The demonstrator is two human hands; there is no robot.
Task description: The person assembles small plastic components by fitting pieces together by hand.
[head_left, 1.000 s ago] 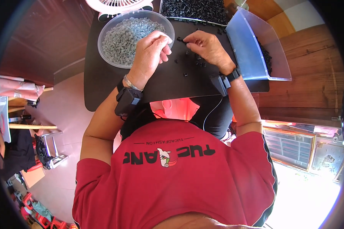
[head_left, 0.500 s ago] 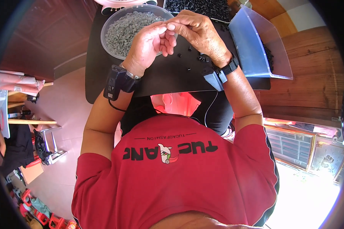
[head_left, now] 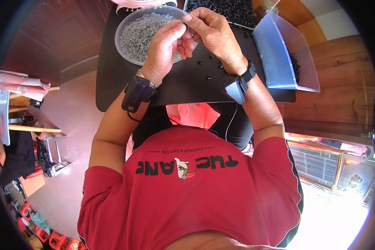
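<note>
Above the right rim of a clear round tub (head_left: pixel 119 46) my two hands meet at the fingertips. My left hand (head_left: pixel 164 48) is closed, thumb pressed to the forefinger and the other fingers curled. My right hand (head_left: pixel 216 37) pinches against it with thumb and forefinger. A tiny dark bit shows between them, too small and too covered to name. Many small grey, see-through parts (head_left: pixel 143 37) fill the tub. On the dark table beside my right wrist lie several loose small black pieces (head_left: pixel 208 77).
A tray heaped with small black pieces (head_left: pixel 225 10) stands at the far side. To the right, a translucent bluish bin (head_left: pixel 273 54) lies tilted with black pieces inside. A pink and white object (head_left: pixel 143 3) sits behind the tub. The dark table's (head_left: pixel 175 93) near edge borders my lap.
My hands have shifted slightly right and down in the view, along with the table and tub. My fingertips stay together, with the right thumb and forefinger now a little higher against the left.
</note>
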